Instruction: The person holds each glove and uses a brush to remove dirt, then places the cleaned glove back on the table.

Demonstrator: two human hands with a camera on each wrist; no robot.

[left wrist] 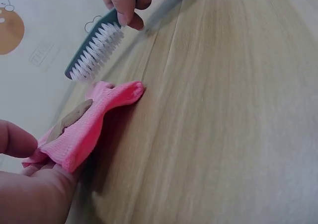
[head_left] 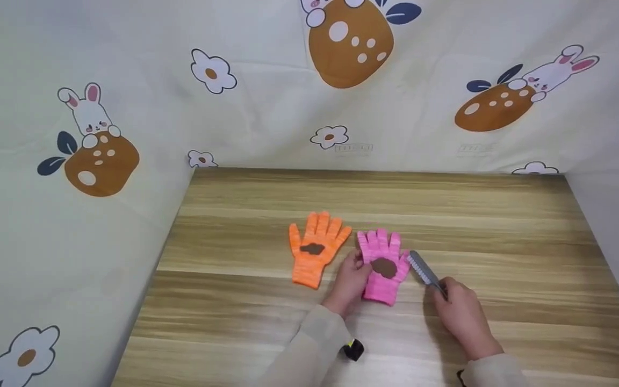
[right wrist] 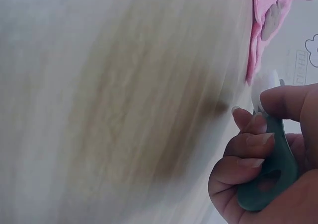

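A pink knitted glove [head_left: 380,291] lies on the table, fingers pointing away, with a brown patch [head_left: 384,267] on its palm. My left hand [head_left: 351,282] pinches the glove's left edge between thumb and fingers; in the left wrist view that side of the pink glove [left wrist: 82,134] is lifted. My right hand [head_left: 462,312] grips a scrubbing brush [head_left: 422,267] by its handle, bristles down, just off the glove's right side. Its dark green handle [right wrist: 271,184] has a hole near the end, and the bristles [left wrist: 99,50] are white.
Left of the pink glove lies an orange knitted glove [head_left: 307,271] with a smaller dark brown patch [head_left: 312,249]. A small black object [head_left: 353,349] shows beside my left sleeve. Printed cloth [head_left: 266,118] hangs behind the wood-grain table [head_left: 223,317] and along its sides.
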